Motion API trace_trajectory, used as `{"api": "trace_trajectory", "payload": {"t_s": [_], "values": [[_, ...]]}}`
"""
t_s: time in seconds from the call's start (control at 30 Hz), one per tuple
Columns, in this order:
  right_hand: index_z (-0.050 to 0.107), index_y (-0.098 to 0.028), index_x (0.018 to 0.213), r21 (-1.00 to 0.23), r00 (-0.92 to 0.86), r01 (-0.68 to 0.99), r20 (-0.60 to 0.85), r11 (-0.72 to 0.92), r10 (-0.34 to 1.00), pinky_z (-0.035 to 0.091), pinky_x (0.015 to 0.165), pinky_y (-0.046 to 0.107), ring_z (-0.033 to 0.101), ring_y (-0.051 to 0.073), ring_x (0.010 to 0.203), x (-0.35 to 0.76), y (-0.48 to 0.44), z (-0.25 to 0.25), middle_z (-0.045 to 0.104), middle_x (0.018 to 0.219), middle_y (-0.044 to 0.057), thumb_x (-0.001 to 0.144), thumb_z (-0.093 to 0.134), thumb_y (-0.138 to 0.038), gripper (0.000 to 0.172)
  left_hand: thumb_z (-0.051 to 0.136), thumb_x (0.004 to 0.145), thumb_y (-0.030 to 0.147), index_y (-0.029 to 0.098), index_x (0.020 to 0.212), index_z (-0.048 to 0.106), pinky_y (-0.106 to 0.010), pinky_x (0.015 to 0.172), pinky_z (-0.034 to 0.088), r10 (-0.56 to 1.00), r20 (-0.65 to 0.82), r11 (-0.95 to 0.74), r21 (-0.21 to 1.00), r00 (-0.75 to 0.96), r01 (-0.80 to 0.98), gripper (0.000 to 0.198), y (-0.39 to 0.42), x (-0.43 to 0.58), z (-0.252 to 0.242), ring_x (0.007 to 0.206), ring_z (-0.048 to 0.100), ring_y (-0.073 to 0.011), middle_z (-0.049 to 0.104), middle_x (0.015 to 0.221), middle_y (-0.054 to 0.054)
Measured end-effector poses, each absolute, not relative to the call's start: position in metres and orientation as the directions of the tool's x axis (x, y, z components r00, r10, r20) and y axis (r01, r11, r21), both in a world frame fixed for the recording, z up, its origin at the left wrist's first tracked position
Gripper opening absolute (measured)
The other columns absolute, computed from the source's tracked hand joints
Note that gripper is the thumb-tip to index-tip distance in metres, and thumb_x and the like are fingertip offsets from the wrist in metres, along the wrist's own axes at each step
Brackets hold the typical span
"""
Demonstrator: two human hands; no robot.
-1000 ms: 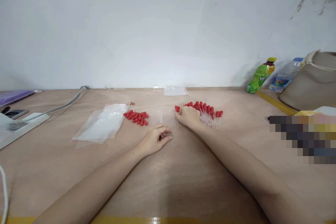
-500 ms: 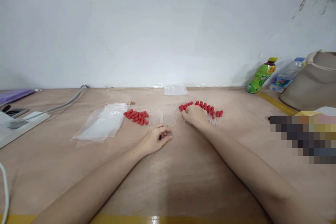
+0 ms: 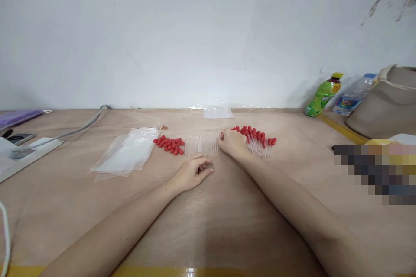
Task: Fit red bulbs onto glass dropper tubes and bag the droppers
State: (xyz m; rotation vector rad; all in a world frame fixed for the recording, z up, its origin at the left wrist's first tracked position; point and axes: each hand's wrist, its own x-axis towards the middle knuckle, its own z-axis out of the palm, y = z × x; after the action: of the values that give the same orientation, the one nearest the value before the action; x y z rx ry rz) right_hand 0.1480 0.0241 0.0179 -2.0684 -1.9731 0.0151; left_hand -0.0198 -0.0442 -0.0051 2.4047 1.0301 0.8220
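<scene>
My left hand point(image 3: 191, 173) rests on the table, its fingers loosely curled and the thumb apart, with nothing seen in it. Just beyond it lies a row of thin clear glass tubes point(image 3: 200, 145). A pile of red rubber bulbs point(image 3: 169, 143) sits left of the tubes. My right hand point(image 3: 232, 143) is at the right end of the row, fingers bent down together; what is in the fingertips is hidden. Droppers with red bulbs and clear tubes point(image 3: 256, 138) lie fanned out right of this hand, which covers part of them.
Clear plastic bags point(image 3: 130, 151) lie at left, a smaller bag point(image 3: 217, 113) by the wall. A grey cable point(image 3: 84, 127) and a purple item point(image 3: 19, 117) are far left. At right stand a green bottle point(image 3: 324, 95), a water bottle point(image 3: 354, 95) and a beige bag point(image 3: 383, 108).
My right hand has shifted left, off the fanned droppers to the right end of the glass tubes, uncovering more of the droppers. My left hand has stayed in place.
</scene>
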Motion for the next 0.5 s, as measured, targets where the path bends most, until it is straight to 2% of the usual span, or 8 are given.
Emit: {"api": "trace_trajectory", "payload": {"t_s": [0.17,0.5], "values": [[0.064,-0.014,0.093,-0.222,0.1,0.972,0.109,-0.074,0.989,0.043,0.067,0.032,0.061,0.025,0.085,0.14,0.033,0.024,0.064,0.092,0.016,0.074,0.047,-0.028,0.03,0.052,0.079,0.024,0.016,0.091,0.06,-0.024,0.063,0.045,0.746,0.357,-0.652,0.559,0.561,0.511,0.016,-0.044,-0.02,-0.005,0.066,0.052,-0.0108,0.055,0.081,-0.003],[0.062,-0.014,0.096,-0.234,0.076,0.969,-0.02,-0.078,0.997,0.042,0.067,0.032,0.059,0.026,0.089,0.141,0.034,0.03,0.063,0.098,0.016,0.076,0.046,-0.03,0.031,0.051,0.079,0.023,0.017,0.09,0.06,-0.024,0.063,0.044,0.736,0.368,-0.667,0.538,0.568,0.516,0.015,-0.045,-0.019,-0.004,0.066,0.051,-0.0107,0.055,0.081,-0.003]]}}
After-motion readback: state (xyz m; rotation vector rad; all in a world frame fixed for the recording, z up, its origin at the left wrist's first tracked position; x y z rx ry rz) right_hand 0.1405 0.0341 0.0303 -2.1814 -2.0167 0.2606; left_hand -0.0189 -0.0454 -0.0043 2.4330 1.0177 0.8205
